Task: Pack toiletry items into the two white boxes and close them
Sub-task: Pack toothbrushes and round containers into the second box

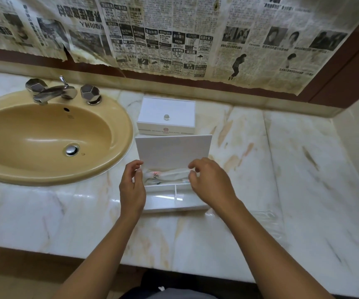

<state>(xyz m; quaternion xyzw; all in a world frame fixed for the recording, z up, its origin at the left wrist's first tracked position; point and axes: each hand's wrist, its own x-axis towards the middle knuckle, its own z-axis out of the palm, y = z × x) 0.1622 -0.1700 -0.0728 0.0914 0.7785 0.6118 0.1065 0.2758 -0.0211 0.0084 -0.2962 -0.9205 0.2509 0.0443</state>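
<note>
Glossy veined marble desk [282, 169]; yellowed newspaper sheets [174, 35] cover the wall across the top of the frame. Tan oval sink [44, 145] at left with chrome faceted taps [51, 91]. At centre, a closed white box [166, 116], rectangular, with a small clear knob on its lid. Just below it, an open white box [174, 197] with inner dividers and crinkled clear-wrapped items [165, 175] in its far compartment. Its flat white lid [173, 151] stands tilted up. Left hand [132, 188] and right hand [211, 184] each pinch a lower lid corner, narrow grip.
</note>
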